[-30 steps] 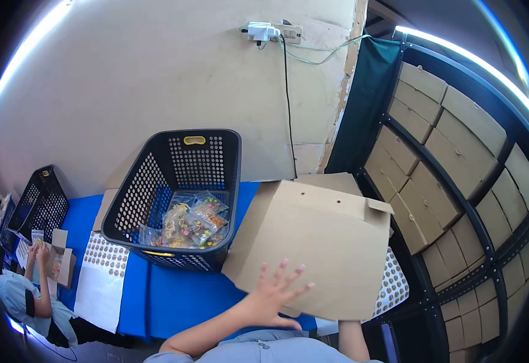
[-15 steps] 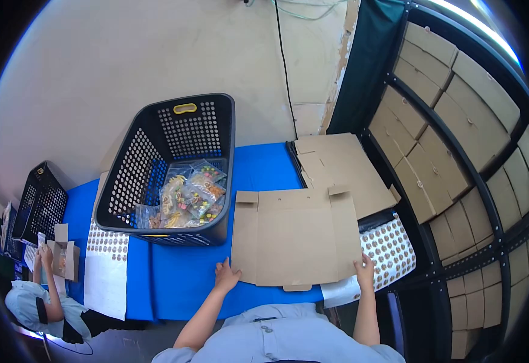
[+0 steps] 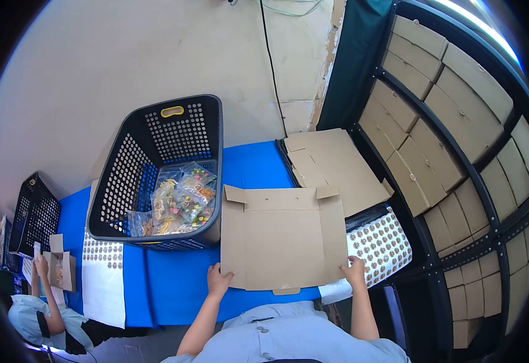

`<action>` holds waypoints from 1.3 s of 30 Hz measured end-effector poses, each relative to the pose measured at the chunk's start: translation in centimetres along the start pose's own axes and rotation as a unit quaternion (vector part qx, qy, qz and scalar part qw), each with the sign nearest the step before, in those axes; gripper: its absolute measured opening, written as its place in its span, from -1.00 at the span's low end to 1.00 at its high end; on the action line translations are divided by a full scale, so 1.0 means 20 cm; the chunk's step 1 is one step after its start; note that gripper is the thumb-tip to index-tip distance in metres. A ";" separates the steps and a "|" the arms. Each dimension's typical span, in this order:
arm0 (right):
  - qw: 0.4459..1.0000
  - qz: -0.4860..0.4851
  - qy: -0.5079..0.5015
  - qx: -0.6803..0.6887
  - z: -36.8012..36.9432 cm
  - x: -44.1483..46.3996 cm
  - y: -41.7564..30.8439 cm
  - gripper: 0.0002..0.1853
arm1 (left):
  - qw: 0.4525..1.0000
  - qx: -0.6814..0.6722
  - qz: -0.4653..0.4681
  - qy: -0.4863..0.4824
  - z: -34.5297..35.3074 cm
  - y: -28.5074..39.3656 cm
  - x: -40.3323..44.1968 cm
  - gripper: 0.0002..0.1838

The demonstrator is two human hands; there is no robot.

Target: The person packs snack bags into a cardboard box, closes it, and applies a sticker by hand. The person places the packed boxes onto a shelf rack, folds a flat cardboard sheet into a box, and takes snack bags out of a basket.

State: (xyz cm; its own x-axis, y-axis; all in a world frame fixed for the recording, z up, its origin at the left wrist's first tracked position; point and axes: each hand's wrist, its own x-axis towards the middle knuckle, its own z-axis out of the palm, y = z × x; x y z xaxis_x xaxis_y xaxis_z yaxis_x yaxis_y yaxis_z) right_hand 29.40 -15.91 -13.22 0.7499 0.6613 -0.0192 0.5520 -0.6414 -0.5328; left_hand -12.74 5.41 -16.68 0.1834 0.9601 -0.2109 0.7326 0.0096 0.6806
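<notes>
An unfolded cardboard box blank (image 3: pixel 282 242) lies in front of me on the blue-covered table, its two small far corner flaps bent upward. My left hand (image 3: pixel 218 281) grips its near left edge, and my right hand (image 3: pixel 354 270) grips the right edge near the front. Crease lines run down both side panels, which tilt up a little. Under the right side shows a white sheet of round brown stickers (image 3: pixel 379 248). Close to the blank's left side stands a black perforated basket (image 3: pixel 215 175) with several clear bags of colourful snacks (image 3: pixel 182 199).
Flat cardboard blanks (image 3: pixel 331 166) are stacked at the back right. Shelves on the right hold many closed cardboard boxes (image 3: pixel 440 157). Another sticker sheet (image 3: pixel 102 296) hangs over the front edge on the left. At far left, a co-worker (image 3: pixel 43 320) handles something beside an open box (image 3: pixel 65 272).
The view has shifted slightly, so most things sit a bit further left. The blank's side panels and corner flaps look more raised, with both hands still at its edges.
</notes>
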 end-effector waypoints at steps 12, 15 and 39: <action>0.895 0.093 -0.217 0.379 -0.09 -0.05 0.02 -0.56 | 0.827 -0.485 -0.218 -0.180 -0.03 -0.10 -0.07 -0.29; 0.766 0.168 -0.227 0.578 -0.18 -0.02 0.04 -0.61 | 0.836 -0.470 -0.155 -0.236 -0.04 -0.15 -0.06 -0.21; 0.656 -0.090 0.003 0.749 -0.40 0.87 -1.07 -0.23 | 0.922 -0.330 -0.090 -0.182 0.04 -0.24 -0.15 -0.51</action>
State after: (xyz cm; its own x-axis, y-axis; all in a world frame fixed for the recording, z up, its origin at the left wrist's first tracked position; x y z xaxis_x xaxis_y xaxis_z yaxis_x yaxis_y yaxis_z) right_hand 33.57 6.22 4.59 0.7253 0.6699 0.1589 -0.3438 0.5524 -0.7594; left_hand -16.26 2.28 -19.88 0.3937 0.7699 -0.5022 0.2370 0.4429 0.8647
